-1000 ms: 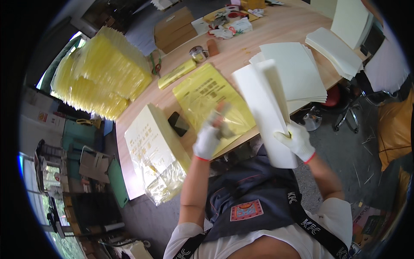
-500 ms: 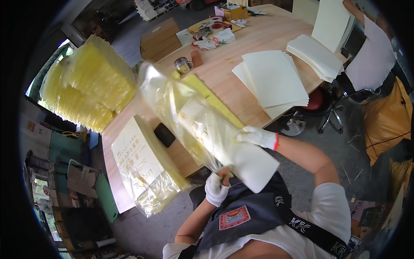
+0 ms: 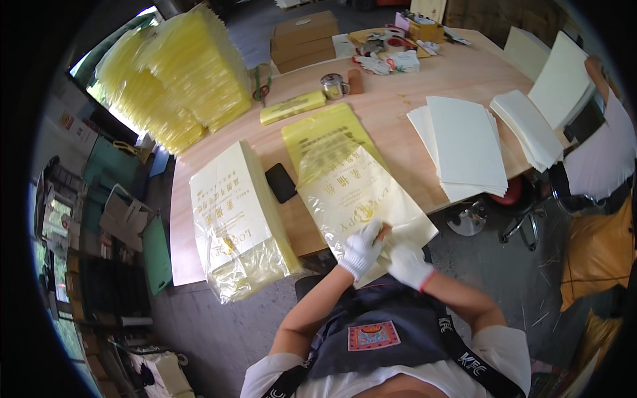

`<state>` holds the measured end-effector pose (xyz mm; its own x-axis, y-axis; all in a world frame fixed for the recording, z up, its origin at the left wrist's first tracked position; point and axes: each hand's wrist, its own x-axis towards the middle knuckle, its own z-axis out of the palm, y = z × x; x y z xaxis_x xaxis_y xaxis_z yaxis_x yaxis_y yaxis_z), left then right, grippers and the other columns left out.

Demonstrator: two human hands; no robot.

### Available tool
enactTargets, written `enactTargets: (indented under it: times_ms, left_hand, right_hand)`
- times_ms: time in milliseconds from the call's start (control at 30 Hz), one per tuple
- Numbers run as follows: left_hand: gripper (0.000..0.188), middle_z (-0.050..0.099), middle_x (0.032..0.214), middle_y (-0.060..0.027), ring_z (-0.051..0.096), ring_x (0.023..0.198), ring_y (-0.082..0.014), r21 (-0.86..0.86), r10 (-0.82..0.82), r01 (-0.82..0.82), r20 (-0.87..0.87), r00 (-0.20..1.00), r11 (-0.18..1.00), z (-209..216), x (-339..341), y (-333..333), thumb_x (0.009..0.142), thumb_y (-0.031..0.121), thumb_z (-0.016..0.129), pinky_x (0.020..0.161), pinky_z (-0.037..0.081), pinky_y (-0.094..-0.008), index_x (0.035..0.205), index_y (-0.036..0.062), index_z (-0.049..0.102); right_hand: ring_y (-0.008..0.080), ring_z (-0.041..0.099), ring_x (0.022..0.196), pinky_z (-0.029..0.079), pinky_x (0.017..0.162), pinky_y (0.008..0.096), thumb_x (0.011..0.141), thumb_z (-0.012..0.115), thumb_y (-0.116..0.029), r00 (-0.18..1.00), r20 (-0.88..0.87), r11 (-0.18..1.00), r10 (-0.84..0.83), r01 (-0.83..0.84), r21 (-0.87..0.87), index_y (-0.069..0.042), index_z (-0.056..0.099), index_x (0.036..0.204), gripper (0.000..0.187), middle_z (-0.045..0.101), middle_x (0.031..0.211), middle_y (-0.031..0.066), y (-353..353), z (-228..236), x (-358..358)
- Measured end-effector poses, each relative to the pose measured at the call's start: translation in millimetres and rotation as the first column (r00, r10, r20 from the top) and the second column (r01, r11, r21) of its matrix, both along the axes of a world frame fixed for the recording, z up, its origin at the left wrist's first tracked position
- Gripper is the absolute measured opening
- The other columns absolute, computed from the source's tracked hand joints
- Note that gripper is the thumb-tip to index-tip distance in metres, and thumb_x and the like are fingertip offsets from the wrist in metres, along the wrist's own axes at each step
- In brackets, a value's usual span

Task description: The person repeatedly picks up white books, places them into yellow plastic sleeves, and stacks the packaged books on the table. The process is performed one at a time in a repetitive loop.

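A clear plastic bag (image 3: 352, 186) with white sheets inside lies flat at the table's near edge, over flat yellow plastic bags (image 3: 328, 124). My left hand (image 3: 363, 251), in a white knitted glove with a bare fingertip showing, is closed on the bag's near end. Close beside it, my white-gloved right hand (image 3: 406, 264) rests at the same end; its fingers are blurred and partly hidden. To the left stands a thick stack of filled clear bags (image 3: 229, 205) with gold print. A black phone (image 3: 281, 183) lies between the stack and the bag.
A tall pile of yellow bags (image 3: 179, 73) stands at the far left. Behind are a folded yellow bag (image 3: 292, 107), scissors (image 3: 263, 91), a metal mug (image 3: 333, 86) and cardboard boxes (image 3: 303, 41). White sheets (image 3: 464, 146) lie to the right, near another person (image 3: 597, 146).
The filled bag has come down from a raised, tilted position to lie flat on the table. My right hand has moved down beside my left hand, which has shifted slightly right.
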<state>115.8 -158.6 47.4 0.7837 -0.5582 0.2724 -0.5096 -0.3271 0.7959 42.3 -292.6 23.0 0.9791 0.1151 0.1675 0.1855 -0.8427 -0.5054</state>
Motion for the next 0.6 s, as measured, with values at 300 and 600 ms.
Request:
enactTargets:
  times_ms: [300, 600]
  left_hand:
    - [0.017, 0.061, 0.086, -0.0107, 0.059, 0.082, -0.0306, 0.427, 0.066, -0.176, 0.26, 0.963, 0.887, -93, -70, 100, 0.074, 0.013, 0.068, 0.066, 0.049, -0.0402, 0.09, 0.0096, 0.062]
    - [0.014, 0.06, 0.07, -0.0048, 0.059, 0.063, -0.0145, -0.022, 0.196, -0.221, -0.38, 0.904, 0.975, -34, -147, 167, 0.073, 0.0, 0.069, 0.06, 0.049, -0.0283, 0.082, 0.0063, 0.06]
  right_hand:
    - [0.0273, 0.062, 0.052, 0.047, 0.051, 0.0423, 0.085, 0.056, -0.032, 0.917, -0.166, 0.818, -0.364, 0.229, -0.528, -0.013, 0.056, 0.087, 0.019, 0.062, 0.059, 0.0082, -50, -60, -48]
    - [0.0211, 0.059, 0.047, 0.042, 0.044, 0.039, 0.077, 0.059, -0.03, 0.983, -0.152, 0.787, 0.098, -0.17, -0.593, -0.01, 0.054, 0.065, 0.024, 0.056, 0.052, 0.0068, -30, 23, -120]
